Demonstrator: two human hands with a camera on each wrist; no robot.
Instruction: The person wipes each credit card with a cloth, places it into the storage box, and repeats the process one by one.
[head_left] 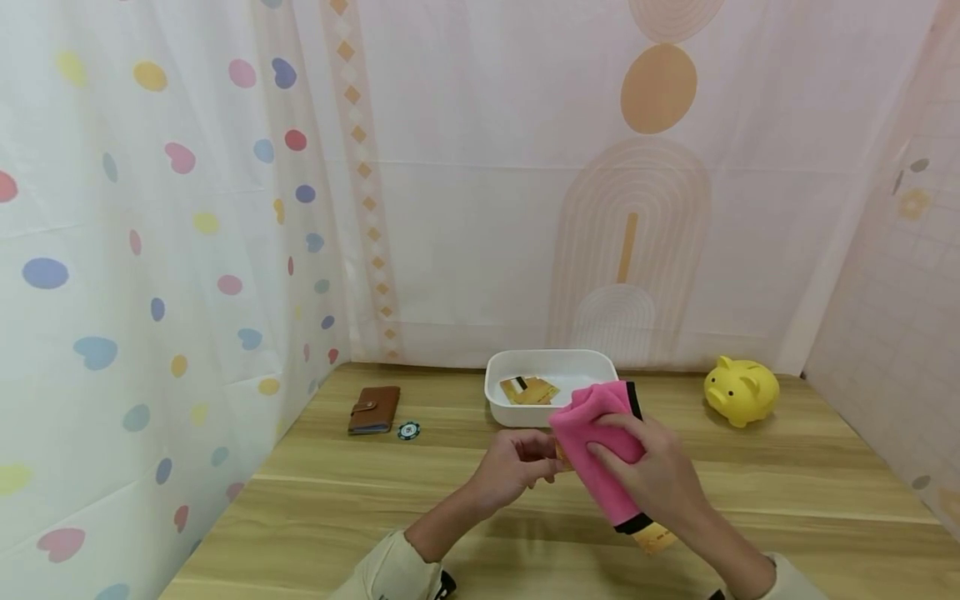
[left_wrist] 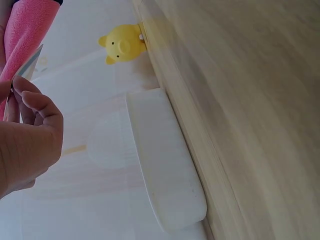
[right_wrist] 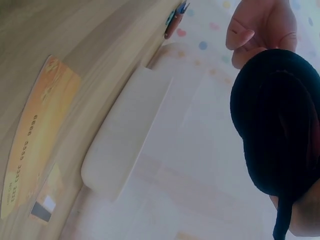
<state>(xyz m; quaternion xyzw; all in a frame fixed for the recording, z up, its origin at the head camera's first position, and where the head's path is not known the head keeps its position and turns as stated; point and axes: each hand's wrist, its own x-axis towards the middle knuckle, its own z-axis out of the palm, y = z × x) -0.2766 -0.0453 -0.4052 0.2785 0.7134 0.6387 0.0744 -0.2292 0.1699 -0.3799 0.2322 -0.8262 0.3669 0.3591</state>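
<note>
One card (head_left: 562, 456) in left hand (head_left: 512, 469), pink cloth (head_left: 581, 432) (black-edged) in right hand (head_left: 663, 472)

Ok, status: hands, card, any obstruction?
Left hand pinches thin gold card. Right hand grips folded pink black-edged cloth. Cloth partly blocks head view of card.

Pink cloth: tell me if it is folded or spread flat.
Folded: the right hand grips the cloth as a narrow bundle, and the right wrist view shows its black edge curving round in layers.
</note>
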